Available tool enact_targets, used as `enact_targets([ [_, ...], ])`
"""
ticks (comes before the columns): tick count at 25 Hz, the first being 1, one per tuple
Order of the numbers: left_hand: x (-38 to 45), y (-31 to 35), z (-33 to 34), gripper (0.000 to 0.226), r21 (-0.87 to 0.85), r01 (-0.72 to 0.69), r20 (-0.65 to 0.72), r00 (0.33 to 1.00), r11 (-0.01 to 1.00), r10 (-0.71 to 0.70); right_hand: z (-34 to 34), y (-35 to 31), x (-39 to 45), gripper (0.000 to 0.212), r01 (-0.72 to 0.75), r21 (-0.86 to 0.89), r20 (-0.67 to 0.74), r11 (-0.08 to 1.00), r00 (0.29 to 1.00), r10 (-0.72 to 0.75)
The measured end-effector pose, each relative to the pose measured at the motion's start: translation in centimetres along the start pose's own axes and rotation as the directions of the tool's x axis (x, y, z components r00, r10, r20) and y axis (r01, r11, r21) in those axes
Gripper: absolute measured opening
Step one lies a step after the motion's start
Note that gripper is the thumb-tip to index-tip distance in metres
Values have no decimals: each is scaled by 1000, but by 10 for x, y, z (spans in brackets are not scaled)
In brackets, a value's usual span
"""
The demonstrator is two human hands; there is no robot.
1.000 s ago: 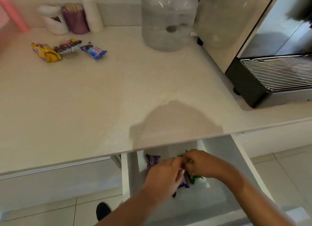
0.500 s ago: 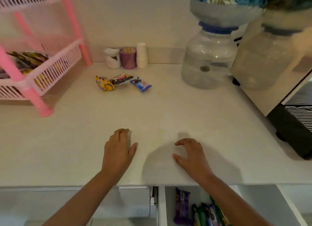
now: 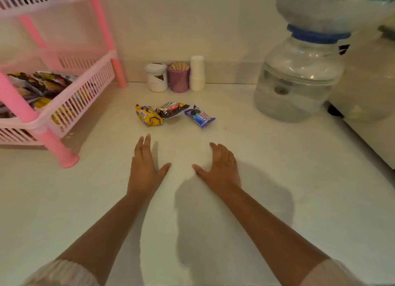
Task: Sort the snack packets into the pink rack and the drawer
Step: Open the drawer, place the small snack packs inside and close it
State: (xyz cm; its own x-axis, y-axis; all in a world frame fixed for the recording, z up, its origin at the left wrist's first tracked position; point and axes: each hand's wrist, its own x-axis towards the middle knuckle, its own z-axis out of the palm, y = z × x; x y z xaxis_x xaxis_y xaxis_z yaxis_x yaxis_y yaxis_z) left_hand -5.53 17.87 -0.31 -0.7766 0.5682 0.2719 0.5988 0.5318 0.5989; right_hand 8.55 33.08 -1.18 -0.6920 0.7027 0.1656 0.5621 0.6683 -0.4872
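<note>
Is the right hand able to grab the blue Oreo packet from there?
Probably yes. The right hand is open and empty, and only bare counter lies between it and the blue Oreo packet, which sits apart from the other packets.

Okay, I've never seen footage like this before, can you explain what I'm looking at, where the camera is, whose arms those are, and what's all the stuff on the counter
The camera sits on a person's head, looking forward and down, so the two bare arms reaching in from the bottom are the wearer's own. The left hand and right hand are both open and empty, stretched over a pale countertop.

Just beyond the fingertips lie three snack packets in a row: a yellow packet, a dark brown packet and a blue Oreo packet. These are yet to be sorted.

At the left stands a pink rack whose lower tray already holds packets. Against the wall are a white jar, a purple cup of wooden sticks and a stack of white cups. At the right is a large clear water bottle. No drawer is in view.
</note>
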Motion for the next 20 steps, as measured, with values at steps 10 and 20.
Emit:
enact_targets([
  [10,108,-22,14,112,-173,54,-102,992,984,-73,16,-13,111,87,44,-90,-175,995,983,-59],
  [20,159,-40,24,78,-191,108,-118,984,976,-132,20,-7,136,62,38,-46,-165,998,985,-45],
])
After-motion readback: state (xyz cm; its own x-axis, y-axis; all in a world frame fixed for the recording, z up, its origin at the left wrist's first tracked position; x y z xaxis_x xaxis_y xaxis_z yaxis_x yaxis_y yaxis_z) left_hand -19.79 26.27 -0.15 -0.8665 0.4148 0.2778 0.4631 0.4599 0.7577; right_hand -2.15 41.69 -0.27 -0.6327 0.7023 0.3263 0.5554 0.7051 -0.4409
